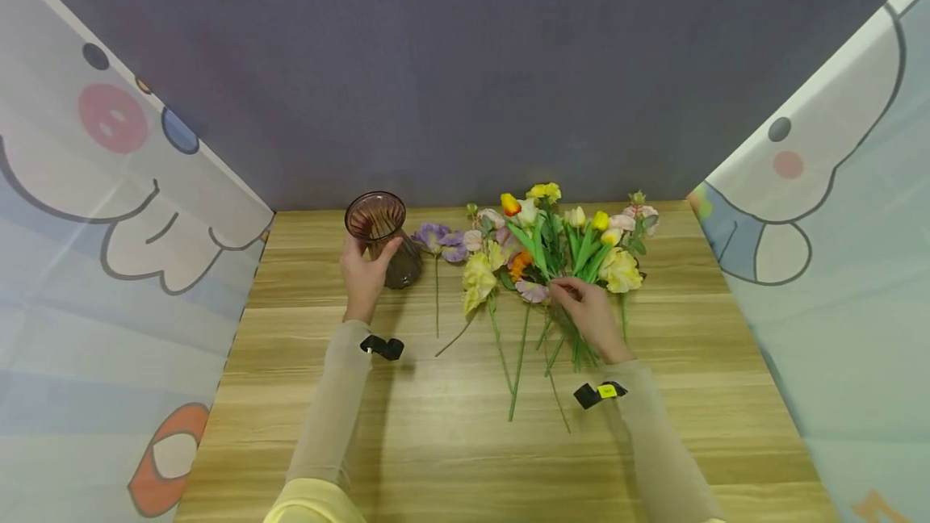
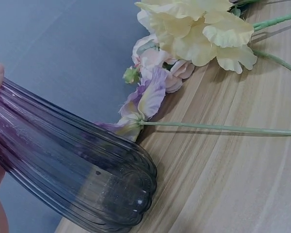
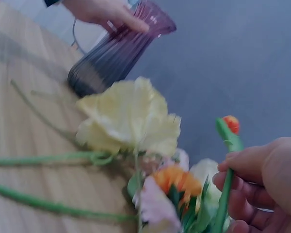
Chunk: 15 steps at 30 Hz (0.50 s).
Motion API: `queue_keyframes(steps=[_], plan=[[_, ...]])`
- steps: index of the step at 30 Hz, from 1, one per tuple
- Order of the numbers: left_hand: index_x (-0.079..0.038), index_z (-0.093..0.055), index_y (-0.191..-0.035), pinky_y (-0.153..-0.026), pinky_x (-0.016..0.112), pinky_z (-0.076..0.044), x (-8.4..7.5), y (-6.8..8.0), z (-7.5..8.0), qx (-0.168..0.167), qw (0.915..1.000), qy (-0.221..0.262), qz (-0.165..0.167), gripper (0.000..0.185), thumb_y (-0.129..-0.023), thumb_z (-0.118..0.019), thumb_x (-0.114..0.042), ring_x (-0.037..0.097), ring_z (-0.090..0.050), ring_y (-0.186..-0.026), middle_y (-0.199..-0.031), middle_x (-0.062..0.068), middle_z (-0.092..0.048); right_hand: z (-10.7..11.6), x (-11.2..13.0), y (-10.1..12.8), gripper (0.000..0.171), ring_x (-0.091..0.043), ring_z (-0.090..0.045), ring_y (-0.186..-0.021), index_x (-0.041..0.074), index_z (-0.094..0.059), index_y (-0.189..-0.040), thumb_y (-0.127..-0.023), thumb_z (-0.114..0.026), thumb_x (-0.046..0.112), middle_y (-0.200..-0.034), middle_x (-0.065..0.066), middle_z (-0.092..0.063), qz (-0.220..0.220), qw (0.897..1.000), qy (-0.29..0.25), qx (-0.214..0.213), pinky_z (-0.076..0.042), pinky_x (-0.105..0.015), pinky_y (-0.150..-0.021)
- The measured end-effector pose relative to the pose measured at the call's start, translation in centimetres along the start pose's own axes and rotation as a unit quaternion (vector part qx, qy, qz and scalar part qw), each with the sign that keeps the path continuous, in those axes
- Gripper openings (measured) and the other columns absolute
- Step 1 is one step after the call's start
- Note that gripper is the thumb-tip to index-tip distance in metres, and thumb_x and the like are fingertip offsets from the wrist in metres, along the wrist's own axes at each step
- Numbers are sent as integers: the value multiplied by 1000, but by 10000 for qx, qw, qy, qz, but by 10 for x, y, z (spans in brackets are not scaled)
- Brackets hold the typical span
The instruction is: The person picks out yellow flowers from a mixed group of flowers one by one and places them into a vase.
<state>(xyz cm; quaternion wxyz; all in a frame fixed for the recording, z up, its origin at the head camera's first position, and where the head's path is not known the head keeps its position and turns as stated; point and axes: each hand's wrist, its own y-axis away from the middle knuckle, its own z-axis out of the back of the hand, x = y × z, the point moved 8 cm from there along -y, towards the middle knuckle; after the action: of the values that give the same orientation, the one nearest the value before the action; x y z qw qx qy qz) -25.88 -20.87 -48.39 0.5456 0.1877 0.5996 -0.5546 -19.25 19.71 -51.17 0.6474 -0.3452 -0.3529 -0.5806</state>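
Note:
My left hand (image 1: pixel 363 277) grips a ribbed glass vase (image 2: pixel 77 160), purple at the neck and grey toward its base, just below the flared rim. The vase stands near the table's back edge, leaning somewhat in the wrist views. Between thumb and fingers, my right hand (image 3: pixel 266 184) pinches the green stem of an orange-red tulip (image 3: pixel 231 124). In the head view this tulip's head (image 1: pixel 511 204) and leaves rise over the flower pile. Below the right hand lie a yellow flower (image 3: pixel 131 119), an orange flower (image 3: pixel 177 180) and a pale purple bloom (image 3: pixel 157 206).
Purple flowers (image 1: pixel 433 237) lie beside the vase with one thin stem toward me. Yellow tulips (image 1: pixel 600 221), pale pink blooms (image 1: pixel 622 222) and a large yellow flower (image 1: pixel 621 270) lie right of centre. Stems spread over the wooden table (image 1: pixel 450 442); a dark wall (image 1: pixel 465 71) stands behind.

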Motion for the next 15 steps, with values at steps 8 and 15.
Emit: queue_keyframes(steps=[8,15], plan=[[-3,-61,-135,-107,51,-50,5,1,1,62,9998,-182,75,59,-84,-88,-19,31,-63,-124,-128,17,-66,-5,51,-18,32,-19,-66,-77,0,-70,-124,-105,-63,24,-104,-24,-71,200,9976,-661,16,-52,-23,-60],[-1,-62,-134,-105,51,-52,4,1,0,-65,9998,-169,38,61,-82,-90,-19,34,-65,-121,-127,19,-67,-12,100,-43,26,-11,-70,-88,-2,-71,-123,-103,-65,13,-112,-23,-73,827,9873,-1349,-162,-58,-23,-73]])
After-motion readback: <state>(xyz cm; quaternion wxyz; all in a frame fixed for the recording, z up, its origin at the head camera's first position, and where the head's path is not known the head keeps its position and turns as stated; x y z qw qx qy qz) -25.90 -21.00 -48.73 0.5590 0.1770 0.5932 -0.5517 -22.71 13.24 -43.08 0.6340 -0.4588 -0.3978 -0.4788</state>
